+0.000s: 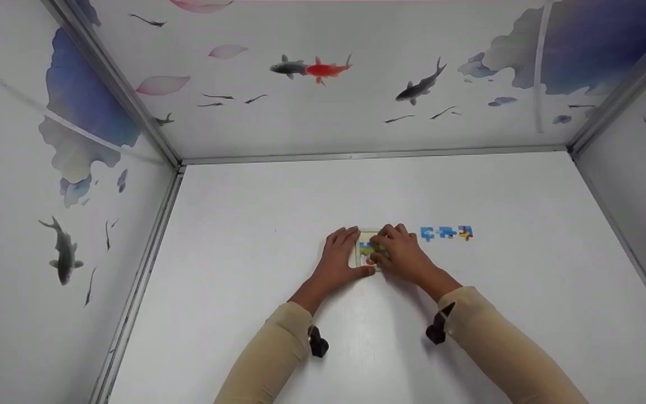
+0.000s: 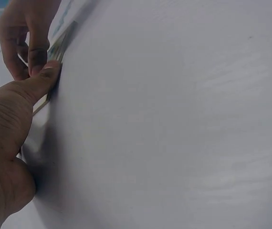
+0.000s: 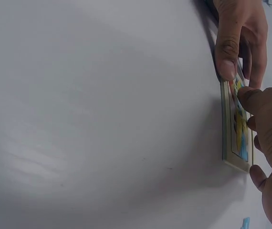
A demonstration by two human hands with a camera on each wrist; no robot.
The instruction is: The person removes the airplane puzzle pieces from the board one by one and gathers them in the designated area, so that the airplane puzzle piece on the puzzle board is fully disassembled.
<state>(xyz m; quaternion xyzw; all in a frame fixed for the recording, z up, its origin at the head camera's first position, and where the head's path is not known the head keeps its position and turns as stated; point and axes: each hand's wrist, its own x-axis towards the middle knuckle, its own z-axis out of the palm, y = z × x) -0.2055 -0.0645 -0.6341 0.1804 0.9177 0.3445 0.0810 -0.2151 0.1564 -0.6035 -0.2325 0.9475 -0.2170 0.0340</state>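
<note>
A shallow jigsaw tray (image 3: 226, 133) with a pale rim lies on the white table, colourful pieces (image 1: 365, 249) set inside it. My left hand (image 1: 338, 259) holds the tray at its left side, thumb on the near edge and fingers toward the far left corner. Over the tray, my right hand (image 1: 406, 256) has its fingers curled down and pinches a puzzle piece, mostly hidden beneath them. In the right wrist view, the right thumb (image 3: 250, 99) touches the picture area. Three loose puzzle pieces (image 1: 446, 232), mainly blue, lie in a row to the right.
The white table (image 1: 255, 224) is bordered by metal rails (image 1: 300, 160) and upright panels printed with fish and petals. Black wrist mounts (image 1: 318, 343) hang at both sleeve cuffs, close above the table.
</note>
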